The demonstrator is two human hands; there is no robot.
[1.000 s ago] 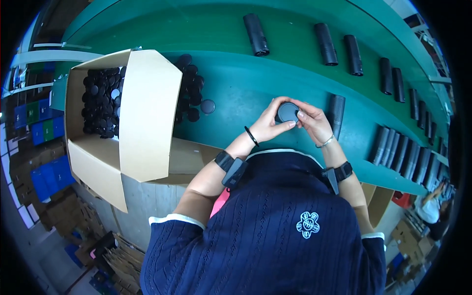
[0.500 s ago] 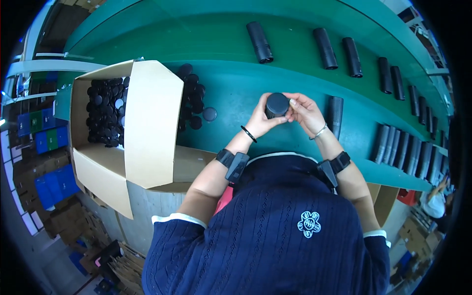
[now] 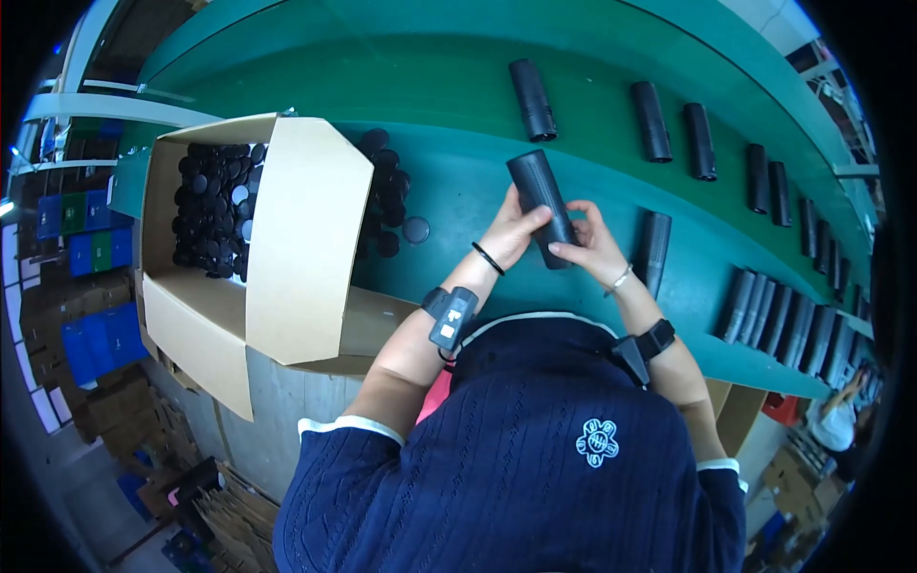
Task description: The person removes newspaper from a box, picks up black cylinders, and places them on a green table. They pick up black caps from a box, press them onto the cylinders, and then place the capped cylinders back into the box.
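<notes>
Both of my hands are on one black ribbed cylinder (image 3: 537, 181), which lies tilted with its far end toward the upper left. My left hand (image 3: 511, 232) wraps round its middle, thumb across the top side. Fingers of my right hand (image 3: 594, 248) hold its near end, thumb resting on it and the index finger raised. Right of that hand, a similar black cylinder (image 3: 654, 250) lies on the green bench (image 3: 458, 277). Loose black round caps (image 3: 390, 186) are heaped to the left, with a single flat disc (image 3: 416, 230) beside them.
An open cardboard box (image 3: 304, 239) full of black discs (image 3: 212, 210) stands at the left, its flap reaching toward the bench. Several cylinders (image 3: 785, 320) sit in a row at the right. Others, such as one cylinder (image 3: 533, 100), are spaced along the green strip behind.
The cylinder has tipped from end-on, showing its round black end, to lying lengthwise across my hands. My right hand has shifted down to its near end.
</notes>
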